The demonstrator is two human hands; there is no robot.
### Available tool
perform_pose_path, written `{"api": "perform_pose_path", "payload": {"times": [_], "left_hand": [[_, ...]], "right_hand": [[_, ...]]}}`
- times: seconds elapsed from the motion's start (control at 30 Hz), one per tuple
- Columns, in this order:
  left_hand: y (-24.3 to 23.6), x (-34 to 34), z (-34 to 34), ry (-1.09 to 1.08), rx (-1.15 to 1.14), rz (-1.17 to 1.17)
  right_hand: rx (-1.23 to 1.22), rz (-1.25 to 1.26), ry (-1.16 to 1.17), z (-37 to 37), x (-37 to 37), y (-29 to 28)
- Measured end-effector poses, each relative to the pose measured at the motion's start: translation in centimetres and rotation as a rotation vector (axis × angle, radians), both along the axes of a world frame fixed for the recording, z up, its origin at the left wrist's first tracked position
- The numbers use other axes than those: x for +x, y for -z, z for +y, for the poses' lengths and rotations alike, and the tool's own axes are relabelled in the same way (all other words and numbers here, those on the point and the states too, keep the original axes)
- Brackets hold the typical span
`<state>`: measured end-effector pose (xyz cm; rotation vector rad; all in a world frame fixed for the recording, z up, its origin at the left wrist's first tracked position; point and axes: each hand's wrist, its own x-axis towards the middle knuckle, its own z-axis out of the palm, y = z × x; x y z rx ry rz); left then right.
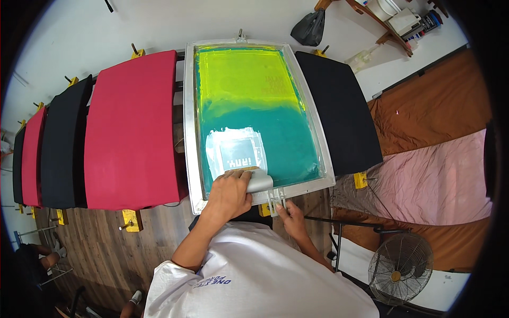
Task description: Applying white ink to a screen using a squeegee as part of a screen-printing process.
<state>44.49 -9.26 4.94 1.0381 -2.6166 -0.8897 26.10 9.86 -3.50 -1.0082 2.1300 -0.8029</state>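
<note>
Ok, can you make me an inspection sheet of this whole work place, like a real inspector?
Surface: red board and black board flank the framed screen.
Job's things: screen yellow-green at the far end, teal nearer, with a pale patch; grey squeegee-like tool at the near end.
Clutter: black bag by the wall.
Hands: left hand grips the tool; right hand touches the frame's pale bracket, grip unclear.
Cables: nothing seen for certain.
Surroundings: fan, pink sheet at right.

A fan (400, 265) stands near brown-and-pink cloth (432, 180).
</note>
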Motion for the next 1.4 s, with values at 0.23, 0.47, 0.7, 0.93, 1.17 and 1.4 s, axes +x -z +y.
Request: {"api": "perform_pose_path", "payload": {"times": [0.23, 0.47, 0.7, 0.93, 1.17, 1.4], "left_hand": [[0.6, 0.0, -0.7, 0.011, 0.063, -0.046], [0.3, -0.1, -0.7, -0.028, 0.063, 0.019], [0.0, -0.3, -1.2, -0.026, 0.097, -0.012], [0.3, -0.5, -1.5, -0.059, 0.12, -0.04], [0.3, -0.6, -1.5, -0.068, 0.135, -0.05], [0.0, -0.5, -1.4, -0.074, 0.119, -0.048]], "right_hand": [[0.039, 0.046, -0.018, 0.1, -0.2, 0.4], [-0.015, -0.014, -0.004, -0.6, 0.3, -1.0], [0.036, -0.037, 0.024, -0.5, 0.3, -0.7], [-0.021, -0.049, 0.04, -0.6, 0.6, -0.8], [-0.055, -0.047, 0.054, -0.4, 0.6, 0.0], [-0.026, -0.037, 0.033, -0.5, 0.5, -0.3]]}}
